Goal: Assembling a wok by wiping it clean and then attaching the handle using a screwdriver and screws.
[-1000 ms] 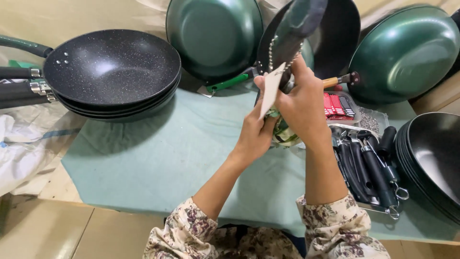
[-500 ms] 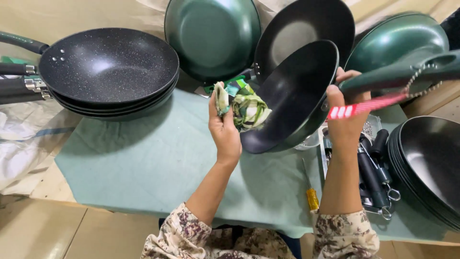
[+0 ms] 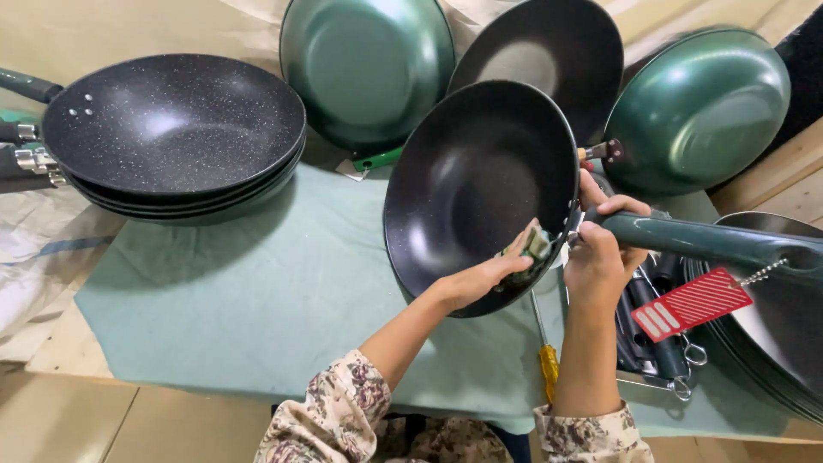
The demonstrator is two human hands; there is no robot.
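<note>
I hold a black speckled wok tilted up over the table, its inside facing me. My right hand grips its dark green handle close to the pan; a red striped tag hangs from the handle's end on a bead chain. My left hand presses a small crumpled green-and-white cloth against the inner wall near the handle rivets.
A stack of black woks sits at left on a pale green mat. Green woks and a black one lean at the back. Loose handles, a yellow screwdriver and more pans lie right.
The wok has turned to face me more and dropped lower. My left hand moved the cloth from the pan's left rim to inside it near the handle.
</note>
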